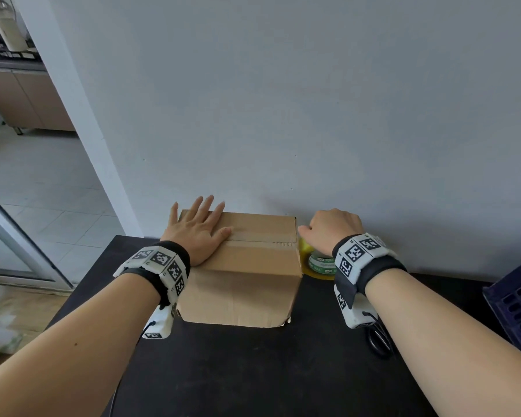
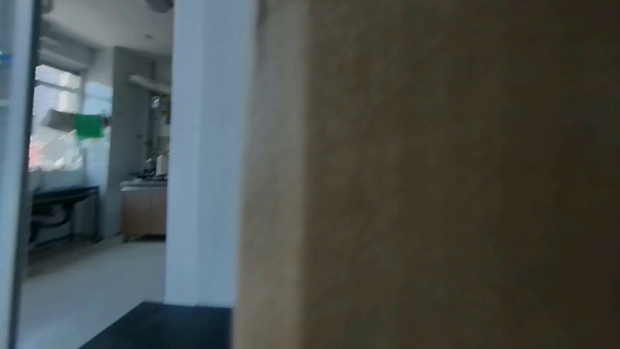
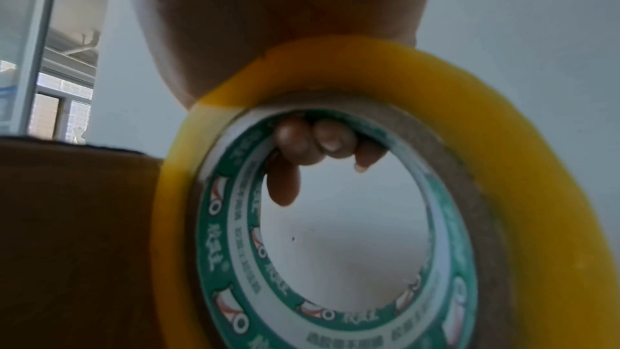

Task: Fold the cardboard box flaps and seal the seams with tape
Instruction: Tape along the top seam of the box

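A brown cardboard box (image 1: 247, 266) stands on the black table (image 1: 253, 371) against the wall, its top flaps folded shut with a strip of tape along the centre seam. My left hand (image 1: 197, 227) lies flat on the left part of the top, fingers spread. My right hand (image 1: 328, 228) grips a yellow tape roll (image 1: 319, 263) just off the box's right edge. In the right wrist view the fingertips (image 3: 322, 139) curl through the tape roll's (image 3: 469, 142) green-printed core. The box's side (image 2: 436, 169) fills the blurred left wrist view.
A dark blue plastic crate (image 1: 515, 308) sits at the table's right edge. Black scissors (image 1: 379, 341) lie under my right wrist. The grey wall (image 1: 313, 115) is right behind the box. A doorway and tiled floor (image 1: 42, 191) open to the left.
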Available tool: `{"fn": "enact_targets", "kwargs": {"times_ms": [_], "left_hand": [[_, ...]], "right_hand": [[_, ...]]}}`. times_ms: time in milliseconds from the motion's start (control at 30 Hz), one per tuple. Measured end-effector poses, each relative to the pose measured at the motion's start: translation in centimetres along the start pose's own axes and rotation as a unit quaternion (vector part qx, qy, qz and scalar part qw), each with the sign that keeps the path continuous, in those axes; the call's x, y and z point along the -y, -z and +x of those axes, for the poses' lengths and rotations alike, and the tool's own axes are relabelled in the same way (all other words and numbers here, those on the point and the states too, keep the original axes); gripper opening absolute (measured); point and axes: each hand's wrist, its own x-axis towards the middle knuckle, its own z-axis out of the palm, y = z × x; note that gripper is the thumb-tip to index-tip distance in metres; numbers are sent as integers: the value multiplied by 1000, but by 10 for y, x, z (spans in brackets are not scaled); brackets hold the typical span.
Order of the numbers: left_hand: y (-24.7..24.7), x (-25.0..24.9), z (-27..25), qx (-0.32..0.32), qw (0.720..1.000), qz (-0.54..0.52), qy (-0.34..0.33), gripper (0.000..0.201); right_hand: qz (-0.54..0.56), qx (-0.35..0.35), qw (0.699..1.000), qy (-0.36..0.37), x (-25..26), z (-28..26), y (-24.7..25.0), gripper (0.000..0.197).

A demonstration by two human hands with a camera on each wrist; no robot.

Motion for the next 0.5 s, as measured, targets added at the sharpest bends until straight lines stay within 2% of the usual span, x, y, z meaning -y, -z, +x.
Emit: {"fn": "enact_targets", "kwargs": {"times_ms": [200,333,433,500], "left_hand": [[0,-74,5,36,993,-54,-96,59],[-3,-110,17,35,991,-49,-121,55],[-7,-116,22,28,991,-50,-119,55],[-7,-112,22,27,991,-53,-119,55]], "right_hand": [[25,-5,1000,12,5,-2,2,41],[76,-4,997,6,-1,0,-2,43],[156,16,987,-18,-12,3,-8,46],[242,16,969,-39,-22,4,-8,50]]}}
